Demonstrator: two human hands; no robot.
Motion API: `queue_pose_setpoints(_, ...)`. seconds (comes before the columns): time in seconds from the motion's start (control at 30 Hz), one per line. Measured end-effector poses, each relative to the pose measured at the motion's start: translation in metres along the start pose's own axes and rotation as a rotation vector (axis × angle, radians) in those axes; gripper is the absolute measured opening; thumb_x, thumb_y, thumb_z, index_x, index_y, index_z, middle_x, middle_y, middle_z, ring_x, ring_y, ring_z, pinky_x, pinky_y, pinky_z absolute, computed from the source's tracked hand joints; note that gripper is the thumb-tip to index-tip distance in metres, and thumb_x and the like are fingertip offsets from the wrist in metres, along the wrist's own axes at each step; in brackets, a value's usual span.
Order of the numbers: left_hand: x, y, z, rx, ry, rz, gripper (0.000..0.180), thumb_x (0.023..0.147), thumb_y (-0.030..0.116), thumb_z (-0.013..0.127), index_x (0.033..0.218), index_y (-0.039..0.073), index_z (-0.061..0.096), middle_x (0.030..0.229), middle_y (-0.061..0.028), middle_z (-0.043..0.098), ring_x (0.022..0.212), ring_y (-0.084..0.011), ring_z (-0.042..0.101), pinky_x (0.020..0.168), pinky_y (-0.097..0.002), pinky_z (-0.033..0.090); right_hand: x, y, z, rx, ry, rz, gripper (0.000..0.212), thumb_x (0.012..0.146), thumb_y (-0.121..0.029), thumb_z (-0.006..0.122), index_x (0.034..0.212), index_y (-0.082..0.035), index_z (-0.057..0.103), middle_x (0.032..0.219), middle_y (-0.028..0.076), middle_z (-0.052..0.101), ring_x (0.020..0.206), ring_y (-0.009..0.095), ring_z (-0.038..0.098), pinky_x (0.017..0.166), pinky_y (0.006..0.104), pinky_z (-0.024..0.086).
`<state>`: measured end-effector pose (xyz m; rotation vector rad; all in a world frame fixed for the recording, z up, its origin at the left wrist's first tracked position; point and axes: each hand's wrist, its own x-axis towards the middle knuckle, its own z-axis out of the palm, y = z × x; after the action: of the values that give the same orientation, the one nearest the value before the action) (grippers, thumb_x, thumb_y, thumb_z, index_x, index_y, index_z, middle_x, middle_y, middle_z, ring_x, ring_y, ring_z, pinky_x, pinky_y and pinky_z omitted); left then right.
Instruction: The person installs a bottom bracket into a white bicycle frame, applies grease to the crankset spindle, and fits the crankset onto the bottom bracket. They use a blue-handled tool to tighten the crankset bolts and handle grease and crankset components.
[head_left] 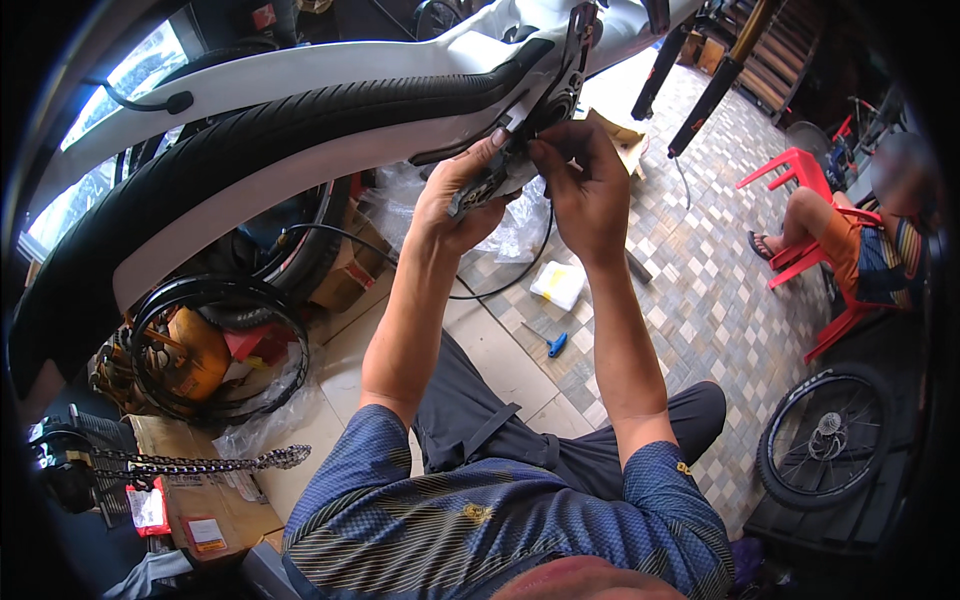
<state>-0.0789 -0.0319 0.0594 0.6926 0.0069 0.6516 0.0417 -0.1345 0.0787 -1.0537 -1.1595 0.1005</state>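
A white bicycle frame [420, 62] with a black ribbed guard [300, 120] spans the upper left. My left hand [455, 200] is wrapped around a dark and silver metal bike part [478, 190], perhaps a derailleur, just below the frame's end. Close beside it, my right hand [585, 180] is closed in a pinch, thumb and fingers against the far side of the part. Whatever sits between those fingertips is hidden. A thin black cable [505, 290] loops down from near my hands and runs off to the left.
Below my hands, a blue-handled hex key [556, 345] and a white packet [558, 285] lie on the tiled floor. Coiled black cable housing [150, 365], a cardboard box [205, 465] and a chain [240, 460] are left. On the right are a seated person [870, 245] and a wheel [825, 440].
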Motion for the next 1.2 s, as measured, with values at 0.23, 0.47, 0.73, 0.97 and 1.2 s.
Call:
queue_pose_setpoints(0.23,-0.001,0.004,0.010,0.034,0.019,0.074,0.033,0.098,0.027,0.067,0.116,-0.001,0.065,0.101,-0.0123,0.071,0.085,-0.0208,0.069,0.078,-0.0359,0.055,0.001,-0.010,0.001,-0.102,0.027,-0.009,0.013,0.091,-0.005,0.074,0.100,0.000,0.065,0.086,0.006,0.071,0.077,0.010,0.066,0.069,0.0262,0.051)
queue_pose_setpoints(0.47,0.005,0.004,0.007,0.208,0.062,0.225,0.020,0.101,0.020,0.065,0.104,0.000,0.068,0.090,-0.0067,0.072,0.075,-0.0136,0.068,0.069,-0.0277,0.056,-0.001,-0.009,0.003,-0.104,0.045,-0.036,0.012,0.092,-0.005,0.073,0.100,0.000,0.065,0.086,0.008,0.071,0.076,0.013,0.066,0.069,0.0280,0.051)
queue_pose_setpoints(0.73,-0.005,0.006,-0.014,0.389,0.026,0.364,0.038,0.103,0.031,0.060,0.113,-0.005,0.066,0.104,-0.0133,0.072,0.092,-0.0188,0.070,0.082,-0.0312,0.056,-0.002,-0.005,0.003,-0.058,-0.005,-0.028,0.015,0.096,-0.011,0.071,0.104,-0.001,0.064,0.090,0.003,0.068,0.084,0.007,0.064,0.071,0.0231,0.050)
queue_pose_setpoints(0.97,-0.034,0.035,0.007,0.590,-0.077,0.437,0.050,0.101,0.033,0.055,0.129,-0.007,0.060,0.123,-0.0232,0.068,0.111,-0.0311,0.068,0.094,-0.0404,0.052,0.001,-0.001,-0.001,0.067,-0.041,0.037,0.014,0.094,-0.009,0.073,0.103,-0.001,0.064,0.086,0.002,0.068,0.077,0.004,0.061,0.060,0.0186,0.047)
queue_pose_setpoints(1.2,-0.047,0.012,0.033,1.171,0.047,0.683,0.053,0.083,0.002,0.079,0.133,-0.003,0.062,0.129,-0.0126,0.068,0.119,-0.0195,0.064,0.101,-0.0358,0.049,0.005,0.005,-0.003,0.162,-0.032,0.045,0.022,0.087,-0.009,0.078,0.100,0.000,0.062,0.086,0.008,0.072,0.079,0.012,0.070,0.064,0.0263,0.055)
